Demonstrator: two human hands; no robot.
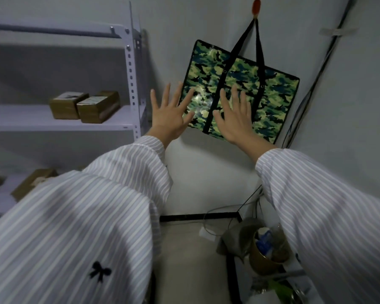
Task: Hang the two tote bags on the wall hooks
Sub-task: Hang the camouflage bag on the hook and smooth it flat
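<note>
Hanging flat against the grey wall (206, 172), a camouflage tote bag (274, 99) dangles by its black straps (258, 38) from an orange-red wall hook (256, 7), tilted so that its lower right corner sits lowest. Only this one tote bag shows in the view.

Left of it stands a white metal shelving unit (133, 69); two brown cardboard boxes (83, 105) sit side by side near the right edge of its middle shelf, and more boxes lie on the shelf below, partly hidden by a striped sleeve (79, 216).

Both arms reach forward in striped sleeves. The left hand (170, 115) is raised with its grip fully spread, fingers fanned apart, its fingertips over the bag's left edge; whether it touches the bag cannot be told. The right hand (235, 119) is likewise spread wide, palm toward the bag's lower middle, just right of the left strap. Neither hand pinches anything.

Dark cables (316, 80) run down the wall to the right of the bag. On the floor by the corner stands a brown bin (263, 263) holding rubbish.
</note>
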